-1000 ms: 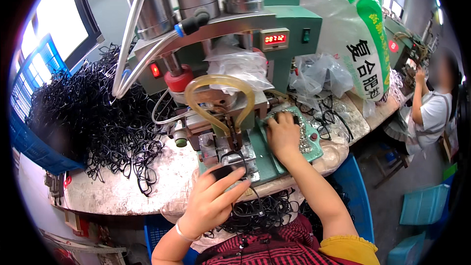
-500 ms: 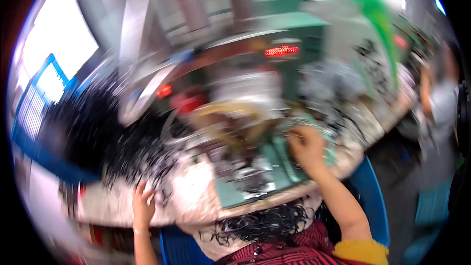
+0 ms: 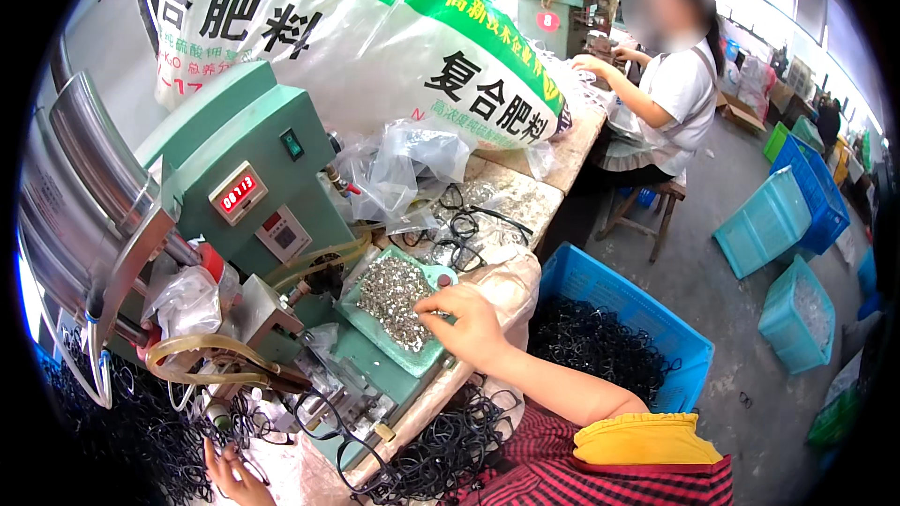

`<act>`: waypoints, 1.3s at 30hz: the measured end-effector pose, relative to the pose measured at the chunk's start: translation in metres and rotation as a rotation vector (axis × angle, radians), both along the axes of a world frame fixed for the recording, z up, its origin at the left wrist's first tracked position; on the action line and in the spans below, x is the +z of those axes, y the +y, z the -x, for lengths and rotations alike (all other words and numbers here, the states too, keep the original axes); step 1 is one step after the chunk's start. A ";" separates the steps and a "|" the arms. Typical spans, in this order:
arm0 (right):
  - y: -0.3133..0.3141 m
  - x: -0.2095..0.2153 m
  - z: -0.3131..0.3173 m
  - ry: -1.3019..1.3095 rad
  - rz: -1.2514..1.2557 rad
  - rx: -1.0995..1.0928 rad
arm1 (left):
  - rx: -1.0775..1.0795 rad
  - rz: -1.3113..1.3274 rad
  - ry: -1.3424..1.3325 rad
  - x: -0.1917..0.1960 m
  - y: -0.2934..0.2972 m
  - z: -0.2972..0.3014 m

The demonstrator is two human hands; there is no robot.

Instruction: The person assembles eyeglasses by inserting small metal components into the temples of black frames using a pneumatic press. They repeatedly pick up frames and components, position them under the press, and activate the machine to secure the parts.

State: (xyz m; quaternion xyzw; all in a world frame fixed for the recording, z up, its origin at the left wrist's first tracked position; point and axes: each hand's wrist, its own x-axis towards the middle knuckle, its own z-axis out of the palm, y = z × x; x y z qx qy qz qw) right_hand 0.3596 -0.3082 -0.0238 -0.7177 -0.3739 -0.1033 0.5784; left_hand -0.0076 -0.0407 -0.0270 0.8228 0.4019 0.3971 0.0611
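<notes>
My right hand (image 3: 464, 323) reaches over a green tray (image 3: 412, 363) filled with small shiny metal pieces (image 3: 392, 298). Its thumb and fingers are pinched together at the tray's right edge; whatever they hold, if anything, is too small to make out. My left hand (image 3: 234, 478) is at the lower left with its fingers apart, beside a heap of black glasses frames (image 3: 122, 431). Between the hands stands a green bench machine (image 3: 216, 131) with a metal fixture (image 3: 352, 394). A black glasses frame (image 3: 342, 426) hangs at that fixture.
More black frames lie in my lap (image 3: 441, 445) and fill a blue crate (image 3: 614, 276) on the right. A large white-and-green sack (image 3: 375, 28) and clear plastic bags (image 3: 412, 164) lie behind the machine. A co-worker (image 3: 670, 94) sits beyond; teal crates (image 3: 764, 225) stand on the floor.
The view has swung to the right and sharpened, bringing in the sack, co-worker and crates. My right hand remains by the metal-piece tray, my left by the heap of frames.
</notes>
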 end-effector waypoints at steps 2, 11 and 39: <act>0.008 0.020 0.019 0.021 -0.031 0.138 | -0.055 -0.015 -0.257 0.011 -0.008 -0.006; 0.082 0.054 0.075 0.233 -0.211 0.415 | -0.248 0.547 -0.906 -0.013 -0.038 -0.048; 0.054 0.067 0.069 0.177 0.020 0.565 | -0.870 -0.378 -0.049 0.102 -0.111 -0.105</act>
